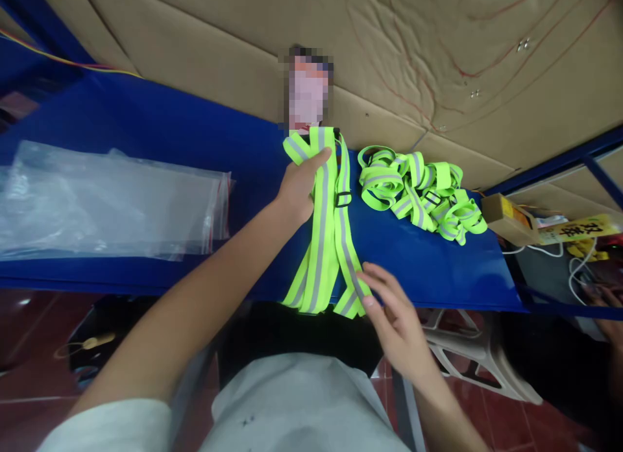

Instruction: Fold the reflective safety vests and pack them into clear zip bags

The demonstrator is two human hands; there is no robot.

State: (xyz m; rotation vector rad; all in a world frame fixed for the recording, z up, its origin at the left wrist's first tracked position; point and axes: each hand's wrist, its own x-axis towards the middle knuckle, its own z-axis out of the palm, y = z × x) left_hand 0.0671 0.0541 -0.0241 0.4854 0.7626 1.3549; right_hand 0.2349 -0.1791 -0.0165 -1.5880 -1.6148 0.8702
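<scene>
Neon strap (322, 235), top hidden under left hand (298, 187) pinching it; right hand (396, 319) grip spread, touching its end.

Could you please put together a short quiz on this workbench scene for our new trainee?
1. True or false: the left hand is at the far end of the yellow straps laid flat.
2. Which lies left of those straps on the blue table? A) clear plastic bags B) a roll of tape C) a pair of scissors
3. Fill in: the fingertips of the right hand touch the straps' ___ end, by the table's front edge.
Key: 1 true; 2 A; 3 near.
</scene>
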